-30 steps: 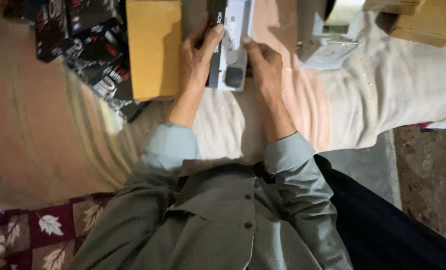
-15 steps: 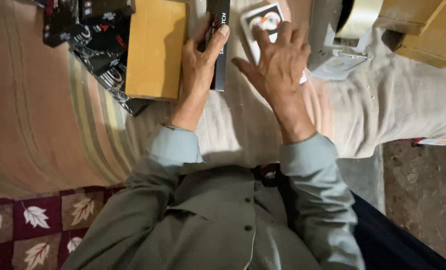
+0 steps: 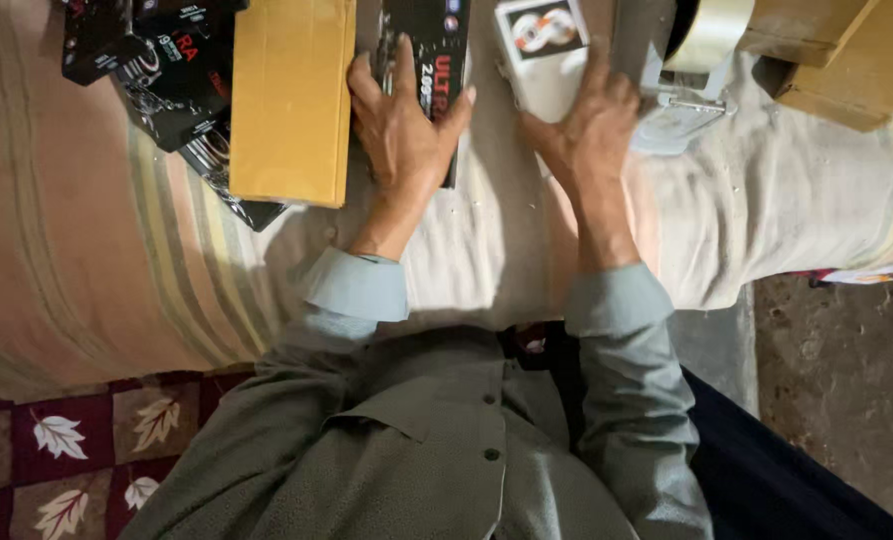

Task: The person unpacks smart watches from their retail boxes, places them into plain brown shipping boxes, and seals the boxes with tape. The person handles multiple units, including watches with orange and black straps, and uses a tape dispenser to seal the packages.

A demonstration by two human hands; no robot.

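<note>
My left hand point(image 3: 401, 130) lies flat on a long black printed box point(image 3: 436, 50) on the cloth-covered surface, fingers spread over it. My right hand point(image 3: 591, 125) rests with fingers apart against the near edge of a white box point(image 3: 541, 40) that has a round picture on its face. A flat yellow-brown cardboard box point(image 3: 291, 95) lies just left of my left hand.
Several black printed packages point(image 3: 156, 60) are heaped at the far left. A tape dispenser with a roll of tape point(image 3: 696, 50) stands right of the white box, with brown cartons point(image 3: 836, 50) beyond it. A leaf-patterned rug point(image 3: 56, 450) and bare floor point(image 3: 836, 390) lie below.
My hands have drawn apart. The black box now lies flat under my left hand, and my right hand has slid right with the white box toward the tape dispenser.
</note>
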